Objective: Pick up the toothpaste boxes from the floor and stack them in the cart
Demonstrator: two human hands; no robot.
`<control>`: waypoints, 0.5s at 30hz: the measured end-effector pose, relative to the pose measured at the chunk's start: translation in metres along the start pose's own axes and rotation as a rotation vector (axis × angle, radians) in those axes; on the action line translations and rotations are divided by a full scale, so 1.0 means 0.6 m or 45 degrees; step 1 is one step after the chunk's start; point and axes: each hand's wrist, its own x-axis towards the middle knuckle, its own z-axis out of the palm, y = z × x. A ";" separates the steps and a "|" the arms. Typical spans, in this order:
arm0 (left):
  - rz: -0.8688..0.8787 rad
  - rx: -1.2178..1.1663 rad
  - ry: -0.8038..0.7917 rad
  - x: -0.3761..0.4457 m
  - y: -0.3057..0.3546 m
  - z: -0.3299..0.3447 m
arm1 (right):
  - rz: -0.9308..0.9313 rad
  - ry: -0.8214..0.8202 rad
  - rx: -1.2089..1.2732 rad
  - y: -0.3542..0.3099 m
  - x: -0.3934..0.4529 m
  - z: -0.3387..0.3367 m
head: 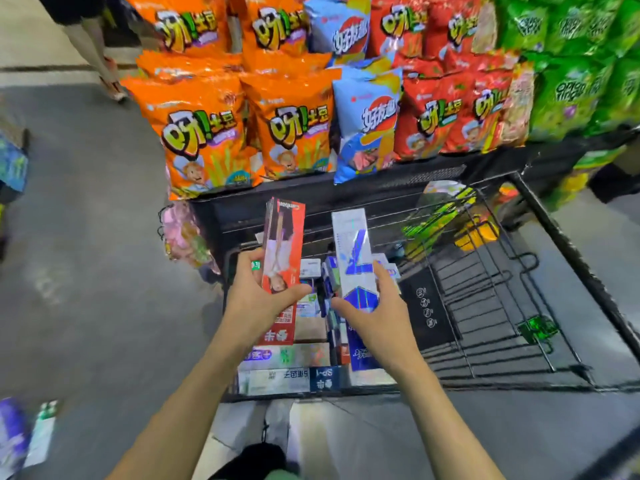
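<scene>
My left hand [254,294] grips a long red toothpaste box [283,244] above the left part of the black wire cart [561,237]. My right hand [377,313] holds a white and blue toothpaste box [353,251] beside it, also over the cart. Both boxes point away from me. Below them several toothpaste boxes [287,372] lie stacked in the cart's left half. Blurred boxes [24,434] lie on the floor at the bottom left.
A shelf of orange, blue, red and green snack bags [298,126] stands right behind the cart. The cart's right half shows bare wire mesh [491,306] and a green tag [536,329]. A person's legs [100,53] are at the top left on the grey floor.
</scene>
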 end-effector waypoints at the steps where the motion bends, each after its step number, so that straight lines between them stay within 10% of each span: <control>1: -0.030 0.032 0.023 0.013 -0.007 0.001 | 0.021 -0.015 -0.040 0.009 0.012 0.000; 15: -0.213 0.443 0.407 0.083 -0.098 -0.017 | -0.143 -0.559 -0.840 0.137 0.199 0.058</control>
